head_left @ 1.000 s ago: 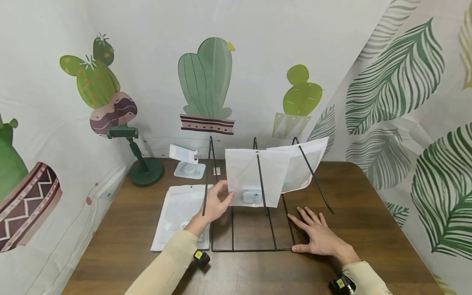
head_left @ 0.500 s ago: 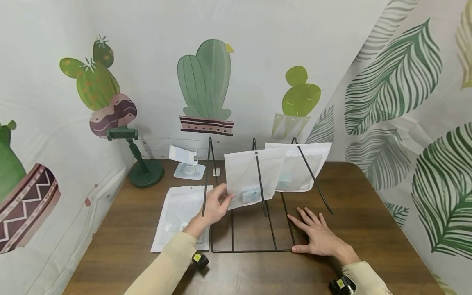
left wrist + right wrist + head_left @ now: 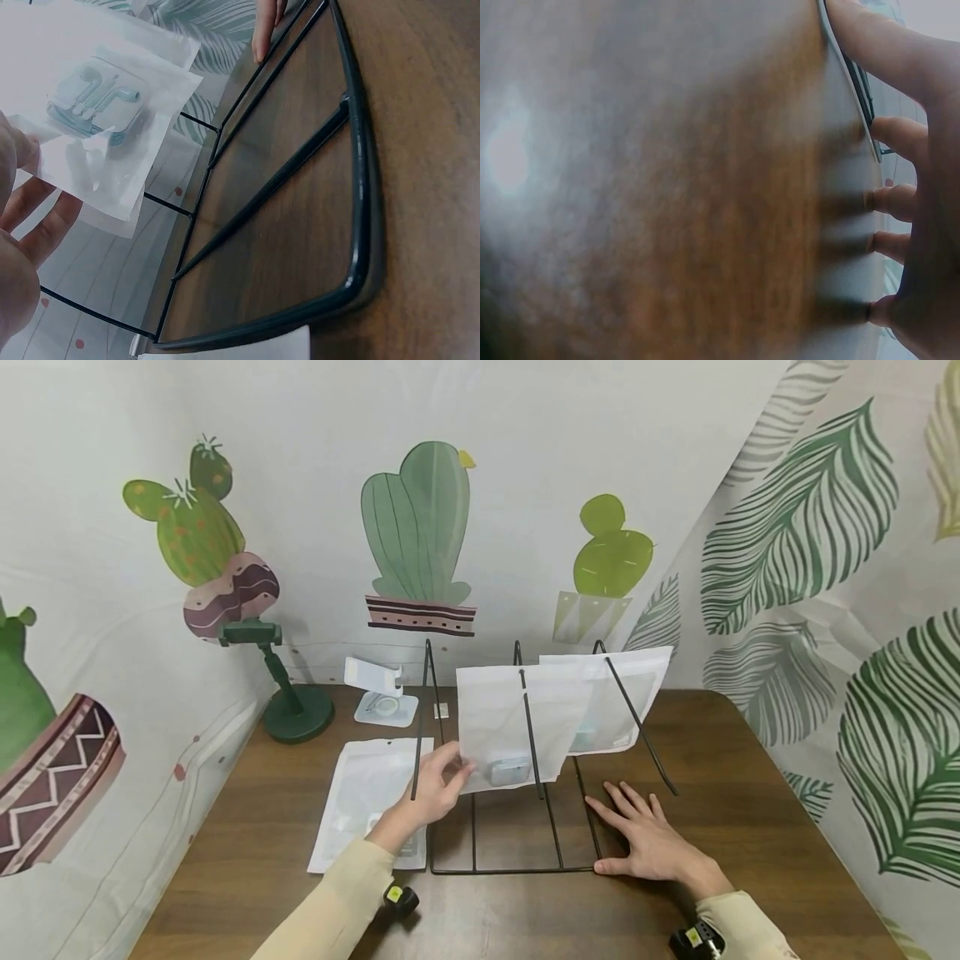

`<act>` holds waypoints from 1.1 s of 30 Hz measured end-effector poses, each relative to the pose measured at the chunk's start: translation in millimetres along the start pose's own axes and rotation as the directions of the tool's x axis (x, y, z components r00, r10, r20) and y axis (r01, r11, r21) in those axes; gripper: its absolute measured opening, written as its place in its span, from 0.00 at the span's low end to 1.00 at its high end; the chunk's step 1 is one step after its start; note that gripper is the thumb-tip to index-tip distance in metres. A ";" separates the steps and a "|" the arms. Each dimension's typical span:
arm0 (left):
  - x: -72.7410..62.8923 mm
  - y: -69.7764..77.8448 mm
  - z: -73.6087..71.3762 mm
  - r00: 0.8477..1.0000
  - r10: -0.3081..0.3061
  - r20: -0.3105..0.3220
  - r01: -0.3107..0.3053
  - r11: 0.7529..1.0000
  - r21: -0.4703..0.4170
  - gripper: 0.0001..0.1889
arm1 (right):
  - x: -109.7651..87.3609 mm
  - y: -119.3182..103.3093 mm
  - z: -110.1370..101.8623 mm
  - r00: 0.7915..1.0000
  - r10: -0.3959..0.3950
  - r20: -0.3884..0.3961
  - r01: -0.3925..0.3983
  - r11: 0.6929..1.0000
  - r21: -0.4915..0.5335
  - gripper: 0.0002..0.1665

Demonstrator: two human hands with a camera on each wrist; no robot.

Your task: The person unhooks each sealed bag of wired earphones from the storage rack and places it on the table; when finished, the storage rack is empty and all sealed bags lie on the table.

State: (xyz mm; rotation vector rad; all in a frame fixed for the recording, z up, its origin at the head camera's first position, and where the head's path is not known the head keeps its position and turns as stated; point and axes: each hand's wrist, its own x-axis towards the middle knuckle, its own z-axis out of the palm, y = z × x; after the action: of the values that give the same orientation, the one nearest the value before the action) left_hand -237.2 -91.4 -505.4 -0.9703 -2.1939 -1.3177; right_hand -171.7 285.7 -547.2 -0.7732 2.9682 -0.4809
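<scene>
A black wire display rack stands on the table. From its middle prong hangs a white pouch with a clear window, and wired earphones in a case show inside it. My left hand pinches this pouch at its lower left corner. Another white pouch hangs from the right prong, partly behind the first. My right hand is spread on the table with its fingers extended, thumb and index finger touching the rack's base at the right. In the right wrist view its fingertips press on the wood.
A third white pouch lies flat on the table left of the rack, partly under my left arm. Behind it are a white phone stand and a dark green stand. A small pale square lies near the rack's back.
The pouch in my left hand swung, turned and dropped slightly on its prong. My left hand moved a little down with it. The right pouch also swung, while my right hand stayed put.
</scene>
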 end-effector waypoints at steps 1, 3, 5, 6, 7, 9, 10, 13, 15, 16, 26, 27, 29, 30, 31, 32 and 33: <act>-0.7 0.5 -0.3 1.000 -0.003 0.004 0.003 1.000 -0.002 0.04 | 0.1 -0.1 -0.1 1.000 -0.001 0.000 0.001 1.000 -0.001 0.57; -1.9 2.3 -1.2 1.000 -0.010 0.011 0.011 1.000 -0.012 0.05 | 0.3 -0.5 -0.4 1.000 -0.001 0.000 0.001 1.000 -0.001 0.57; -2.7 4.2 -1.8 1.000 -0.014 0.017 0.015 0.999 -0.029 0.04 | 0.1 -0.7 -0.3 1.000 0.001 0.002 -0.001 1.000 -0.001 0.57; -3.4 4.8 -2.1 1.000 -0.015 0.022 0.015 0.999 -0.033 0.03 | 0.0 -0.8 -0.2 1.000 0.003 0.002 -0.003 1.000 0.000 0.57; -4.1 5.3 -2.7 1.000 -0.014 0.027 0.015 0.999 -0.036 0.03 | -0.2 -0.9 -0.1 1.000 0.005 0.004 -0.005 1.000 -0.002 0.57; -5.6 6.7 -4.1 0.999 -0.015 0.041 0.017 0.999 -0.043 0.02 | -0.4 -0.9 0.2 1.000 0.008 0.007 -0.008 1.000 -0.003 0.57; -6.3 7.5 -4.8 0.999 -0.017 0.049 0.019 0.999 -0.046 0.02 | -0.5 -0.9 0.4 1.000 0.009 0.007 -0.009 1.000 -0.003 0.57; -8.8 8.8 -6.8 0.998 -0.017 0.060 0.020 0.999 -0.047 0.03 | -0.4 -0.7 0.6 1.000 0.007 0.003 -0.007 1.000 -0.004 0.58; -10.1 8.8 -7.6 0.998 -0.011 0.057 0.014 0.999 -0.045 0.03 | -0.1 -0.4 0.5 1.000 0.003 -0.004 -0.003 1.000 -0.003 0.57; -10.8 8.7 -7.7 0.998 -0.006 0.055 0.008 0.999 -0.043 0.02 | 0.1 -0.2 0.5 1.000 0.001 -0.006 -0.001 1.000 -0.004 0.57; -17.8 15.4 -9.0 0.999 0.022 0.047 -0.019 0.999 -0.051 0.07 | 0.4 0.4 0.9 1.000 -0.002 -0.008 0.002 1.000 -0.005 0.57; -18.7 16.1 -9.0 0.999 0.021 0.049 -0.019 0.998 -0.052 0.07 | 0.3 0.3 0.9 1.000 -0.002 -0.008 0.002 1.000 -0.006 0.58; -20.4 17.4 -9.0 0.998 0.015 0.054 -0.012 0.998 -0.055 0.07 | 0.1 0.0 0.9 1.000 0.000 -0.007 0.000 1.000 -0.005 0.58; -21.2 17.8 -8.9 0.998 0.016 0.055 -0.013 0.998 -0.057 0.07 | 0.1 -0.1 0.8 1.000 0.002 -0.006 -0.002 1.000 -0.004 0.58; -22.0 18.2 -8.8 0.998 0.018 0.054 -0.015 0.998 -0.059 0.08 | 0.1 -0.3 0.7 1.000 0.004 -0.005 -0.004 1.000 -0.005 0.58; -22.9 18.6 -8.6 0.998 0.017 0.054 -0.013 0.998 -0.059 0.08 | 0.2 -0.5 0.6 1.000 0.005 -0.005 -0.005 1.000 -0.005 0.58; -23.6 19.2 -8.5 0.998 0.017 0.052 -0.014 0.998 -0.062 0.08 | 0.3 -0.6 0.4 1.000 0.007 -0.005 -0.007 1.000 -0.005 0.58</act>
State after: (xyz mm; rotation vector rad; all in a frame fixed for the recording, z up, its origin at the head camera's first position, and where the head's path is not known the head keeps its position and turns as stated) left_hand -207.3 -101.2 -505.0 -1.0546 -2.1910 -1.3754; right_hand -171.7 284.9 -547.4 -0.7630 2.9765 -0.4753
